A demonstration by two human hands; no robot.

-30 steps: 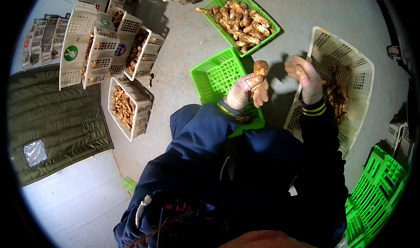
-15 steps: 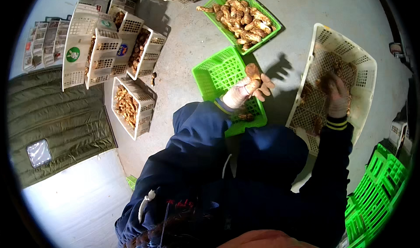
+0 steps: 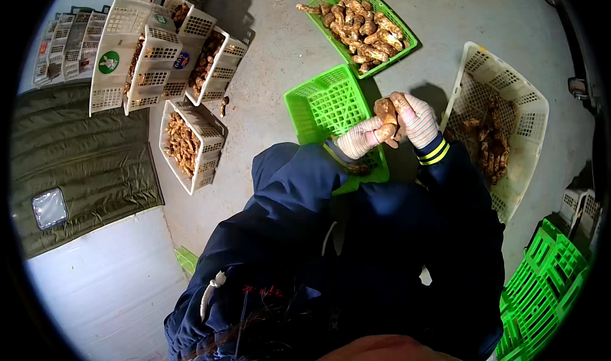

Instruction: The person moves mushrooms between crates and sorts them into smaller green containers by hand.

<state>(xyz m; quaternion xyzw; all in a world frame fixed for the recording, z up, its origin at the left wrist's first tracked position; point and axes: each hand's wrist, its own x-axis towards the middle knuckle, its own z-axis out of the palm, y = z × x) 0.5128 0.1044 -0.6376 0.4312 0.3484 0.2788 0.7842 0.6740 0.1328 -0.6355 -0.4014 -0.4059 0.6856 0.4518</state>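
Your left hand (image 3: 359,137) and right hand (image 3: 417,118) close their fingers around brown mushrooms (image 3: 386,120) above the green basket (image 3: 324,103).

The left hand (image 3: 359,137) and right hand (image 3: 417,119) meet on a mushroom (image 3: 386,114) above the near basket (image 3: 321,103). Beyond it lies a filled basket (image 3: 401,36). To the right sits a wide crate (image 3: 531,116) with mushrooms. Far left, small crates (image 3: 159,62) cluster beside a mat (image 3: 83,163).
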